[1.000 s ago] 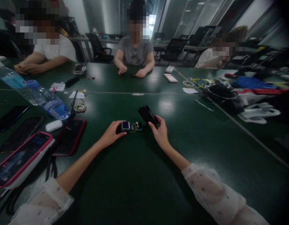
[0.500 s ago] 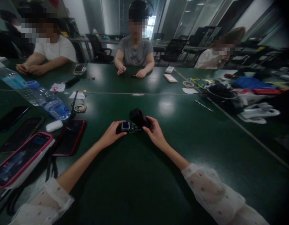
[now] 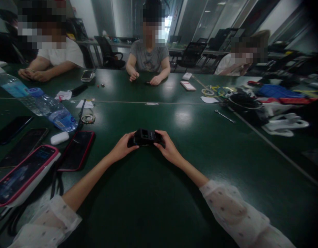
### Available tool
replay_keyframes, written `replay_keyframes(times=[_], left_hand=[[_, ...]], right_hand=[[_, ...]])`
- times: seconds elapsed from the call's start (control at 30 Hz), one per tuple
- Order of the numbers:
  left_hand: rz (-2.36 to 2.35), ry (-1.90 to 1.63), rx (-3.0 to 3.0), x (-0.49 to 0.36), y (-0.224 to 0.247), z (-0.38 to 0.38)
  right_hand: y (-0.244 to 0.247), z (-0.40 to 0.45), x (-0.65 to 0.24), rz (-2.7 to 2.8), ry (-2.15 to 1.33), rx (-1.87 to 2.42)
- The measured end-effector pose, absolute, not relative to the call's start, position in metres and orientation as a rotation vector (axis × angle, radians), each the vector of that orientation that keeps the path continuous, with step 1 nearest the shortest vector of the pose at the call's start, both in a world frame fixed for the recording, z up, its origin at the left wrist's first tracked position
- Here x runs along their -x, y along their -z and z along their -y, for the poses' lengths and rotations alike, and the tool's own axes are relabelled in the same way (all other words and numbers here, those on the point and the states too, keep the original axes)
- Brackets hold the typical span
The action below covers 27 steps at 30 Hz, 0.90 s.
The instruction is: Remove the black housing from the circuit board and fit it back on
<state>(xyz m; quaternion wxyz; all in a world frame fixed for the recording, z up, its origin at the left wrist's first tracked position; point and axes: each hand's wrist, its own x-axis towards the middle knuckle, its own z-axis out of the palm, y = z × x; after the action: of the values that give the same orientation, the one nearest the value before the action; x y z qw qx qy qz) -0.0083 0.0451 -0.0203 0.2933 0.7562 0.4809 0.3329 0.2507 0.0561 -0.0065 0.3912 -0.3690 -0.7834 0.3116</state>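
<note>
A black plastic cover (image 3: 148, 135) lies over the small circuit board device in the middle of the green table (image 3: 159, 193). My left hand (image 3: 123, 146) grips the left end of the device between thumb and fingers. On the other side, my right hand (image 3: 167, 146) pinches the right end of the black cover. The board beneath is almost wholly hidden by the cover, and whether the two are pressed fully together cannot be made out.
Several phones, one a red-edged phone (image 3: 76, 151), a white case (image 3: 60, 138) and a blue-labelled bottle (image 3: 54, 110) stand or lie left. Right are a wrench (image 3: 224, 116) and a white handled object (image 3: 285, 124). People sit across the table.
The black cover, earlier tilted above the board's right part, has come down and left over it with my right hand. The board's small screen and parts are now covered. My left hand stays put.
</note>
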Motion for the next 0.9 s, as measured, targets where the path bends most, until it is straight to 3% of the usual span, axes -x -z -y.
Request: replay_keyframes(times=[0.9], left_hand=[[-1.349,-0.772,-1.970,0.006,0.010,-0.039]], right_hand=[[0.006,-0.058,-0.252,2.153,-0.738,0.857]])
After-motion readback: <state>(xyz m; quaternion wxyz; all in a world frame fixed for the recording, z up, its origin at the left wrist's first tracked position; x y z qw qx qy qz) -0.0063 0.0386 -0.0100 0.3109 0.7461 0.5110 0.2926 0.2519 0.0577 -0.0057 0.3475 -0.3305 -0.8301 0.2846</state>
